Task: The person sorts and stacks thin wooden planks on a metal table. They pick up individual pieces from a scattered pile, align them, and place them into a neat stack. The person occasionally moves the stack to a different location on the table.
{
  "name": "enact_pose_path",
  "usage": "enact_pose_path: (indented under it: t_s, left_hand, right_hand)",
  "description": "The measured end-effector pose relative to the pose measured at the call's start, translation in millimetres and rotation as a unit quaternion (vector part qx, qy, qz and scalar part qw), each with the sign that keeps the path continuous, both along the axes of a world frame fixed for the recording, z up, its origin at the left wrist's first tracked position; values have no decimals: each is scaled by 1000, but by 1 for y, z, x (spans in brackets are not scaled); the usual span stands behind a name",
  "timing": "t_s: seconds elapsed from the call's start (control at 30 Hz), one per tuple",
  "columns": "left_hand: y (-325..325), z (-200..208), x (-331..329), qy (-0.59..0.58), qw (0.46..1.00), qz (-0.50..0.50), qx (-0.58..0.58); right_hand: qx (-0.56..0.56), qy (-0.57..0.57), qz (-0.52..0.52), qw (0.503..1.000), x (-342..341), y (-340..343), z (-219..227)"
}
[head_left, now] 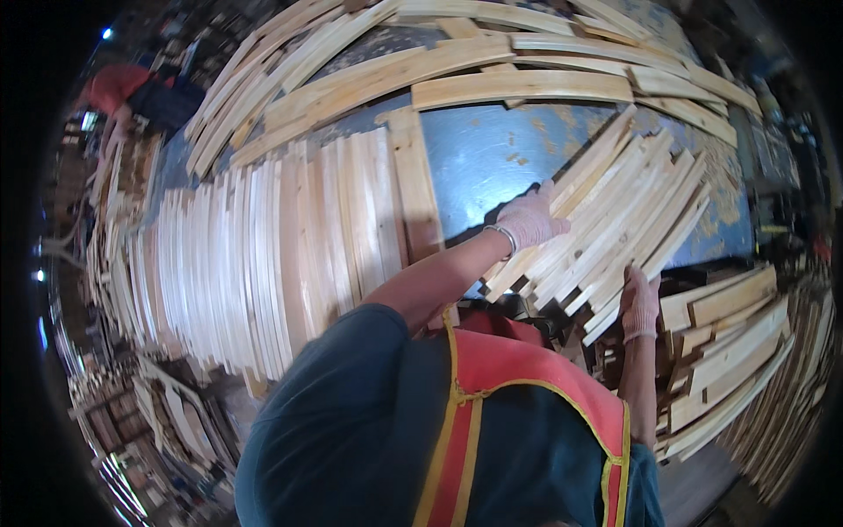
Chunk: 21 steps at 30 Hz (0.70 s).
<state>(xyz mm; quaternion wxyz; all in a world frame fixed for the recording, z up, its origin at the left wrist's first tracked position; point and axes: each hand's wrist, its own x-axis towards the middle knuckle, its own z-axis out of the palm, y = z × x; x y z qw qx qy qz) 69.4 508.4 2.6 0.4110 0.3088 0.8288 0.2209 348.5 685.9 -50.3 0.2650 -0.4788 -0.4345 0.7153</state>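
Observation:
A row of pale wooden slats [606,220], lying side by side with uneven ends, slants across the right part of the blue table. My left hand [527,218], in a light pinkish glove, grips the left edge of this row, thumb and fingers around the outer slats. On the opposite side, my right hand [639,303], gloved too, holds the near right edge of the slats; its thumb shows on top and its other fingers are partly hidden. The slats lie between the two hands.
Left of me stands a wide row of pale boards [263,246]. Longer boards [518,86] lie crosswise along the far side of the blue table [465,167]. Stacked wood [729,334] sits close to my right arm. Another person [123,88] bends over at the far left.

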Motion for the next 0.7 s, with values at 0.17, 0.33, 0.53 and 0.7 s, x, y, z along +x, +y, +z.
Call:
enact_pose_path:
  t_s: [0.17,0.33,0.53,0.7]
  left_hand:
    - [-52,-11,-23,-12,1000,-27,11]
    - [-27,-3,-44,-47,998,27,11]
    - [-6,-12,-30,-72,993,21,94]
    - [6,12,-6,217,975,-19,32]
  right_hand:
    - [-57,5,28,998,-7,-56,-3]
    - [-41,-70,-27,996,-11,-48,-24]
    - [-23,-196,71,978,4,-28,-33]
    - [122,-441,215,863,-3,-25,57]
